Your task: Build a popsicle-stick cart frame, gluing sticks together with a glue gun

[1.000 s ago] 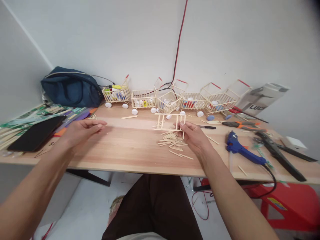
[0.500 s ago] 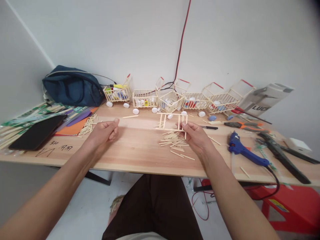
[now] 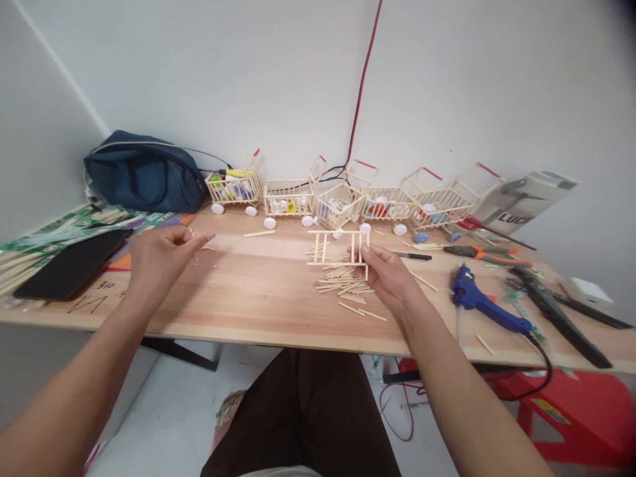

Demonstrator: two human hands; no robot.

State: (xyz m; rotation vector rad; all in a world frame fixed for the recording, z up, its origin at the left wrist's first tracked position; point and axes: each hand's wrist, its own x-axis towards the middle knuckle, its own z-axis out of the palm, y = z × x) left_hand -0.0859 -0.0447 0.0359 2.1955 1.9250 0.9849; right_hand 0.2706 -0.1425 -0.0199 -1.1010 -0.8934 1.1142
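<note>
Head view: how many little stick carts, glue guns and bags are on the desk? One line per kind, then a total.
Stick carts: 5, in a row by the wall, first, last
Glue gun: 1, blue
Bag: 1, dark blue
Total: 7
The right hand holds a stick frame.

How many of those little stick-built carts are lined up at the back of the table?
5, in a row along the wall: cart one beside the blue bag, then cart two, cart three, cart four and cart five.
</note>
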